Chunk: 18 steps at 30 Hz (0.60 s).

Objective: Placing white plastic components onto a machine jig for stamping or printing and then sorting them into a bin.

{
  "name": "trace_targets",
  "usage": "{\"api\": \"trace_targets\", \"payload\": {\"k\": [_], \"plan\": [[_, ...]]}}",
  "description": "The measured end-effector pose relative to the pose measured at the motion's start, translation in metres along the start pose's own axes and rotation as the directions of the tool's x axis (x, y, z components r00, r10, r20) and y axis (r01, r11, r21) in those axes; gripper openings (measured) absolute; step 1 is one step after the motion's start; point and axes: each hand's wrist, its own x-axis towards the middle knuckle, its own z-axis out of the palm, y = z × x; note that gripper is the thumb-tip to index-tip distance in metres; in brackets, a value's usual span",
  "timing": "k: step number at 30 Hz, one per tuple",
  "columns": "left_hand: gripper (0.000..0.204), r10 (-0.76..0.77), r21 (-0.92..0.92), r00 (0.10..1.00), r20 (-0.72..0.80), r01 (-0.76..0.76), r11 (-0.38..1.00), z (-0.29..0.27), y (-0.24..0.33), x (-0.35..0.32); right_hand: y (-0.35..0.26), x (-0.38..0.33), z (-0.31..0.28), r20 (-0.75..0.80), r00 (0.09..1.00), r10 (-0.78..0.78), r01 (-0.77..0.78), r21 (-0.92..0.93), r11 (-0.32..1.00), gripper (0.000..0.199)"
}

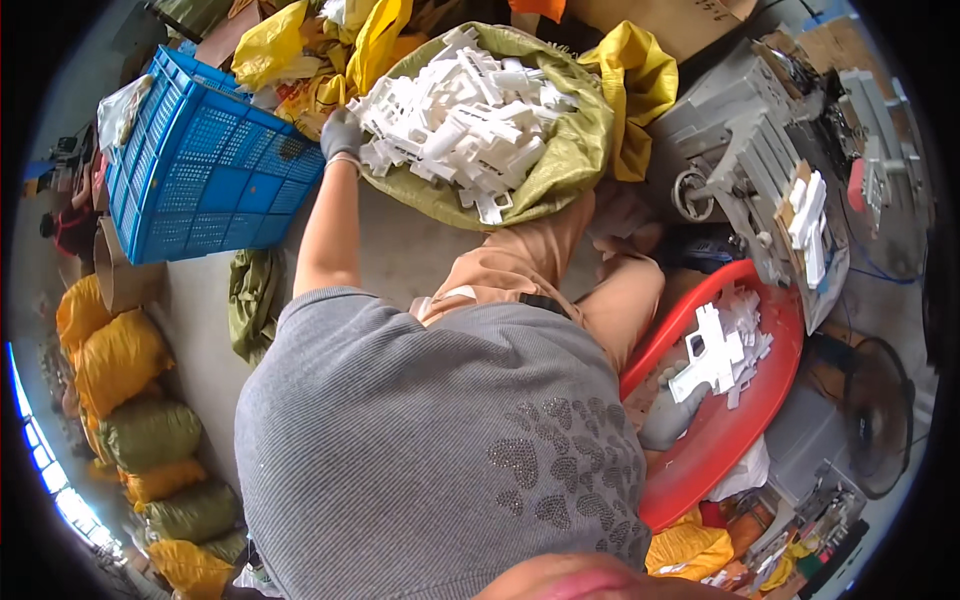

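Note:
My left hand (pixel 342 136), in a grey glove, is closed at the left rim of a green woven sack (pixel 585 150); part of its fingers is hidden. The sack is heaped with white plastic toy pistol pieces (pixel 460 115). At my right side, my gloved right hand (pixel 672 415) grips a white toy pistol (pixel 708 352) above a tilted red basin (pixel 735 440). More white pieces (pixel 752 340) lie in the basin, beyond the pistol.
A blue plastic crate (pixel 215 165) stands left of the sack. Stuffed yellow and green sacks (pixel 125 365) line the far left. Grey machinery with a handwheel (pixel 692 193) is at the right, above the basin. A round fan (pixel 878 418) stands farther right.

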Motion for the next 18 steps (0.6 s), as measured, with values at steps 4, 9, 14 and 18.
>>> {"api": "trace_targets", "payload": {"k": [4,9,14,18], "plan": [[0.048,-0.256,-0.075,0.959,0.118,0.266,0.961,0.057,-0.121,0.046,0.000,-0.002,0.020,-0.014,0.997,0.080,-0.081,-0.082,0.993,0.050],[0.040,-0.276,-0.206,0.950,0.147,0.302,0.931,0.074,-0.158,0.060,-0.001,0.007,0.047,0.036,0.998,0.046,-0.039,-0.162,0.986,0.051],[0.022,-0.178,-0.440,0.954,0.240,0.270,0.857,0.051,-0.127,0.048,-0.008,0.008,0.070,0.032,0.999,-0.012,0.018,-0.172,0.985,0.049],[0.047,-0.105,-0.186,0.968,0.228,0.149,0.971,0.056,-0.106,0.042,0.002,0.006,0.069,0.076,0.997,-0.027,0.041,-0.185,0.982,0.051]]}}
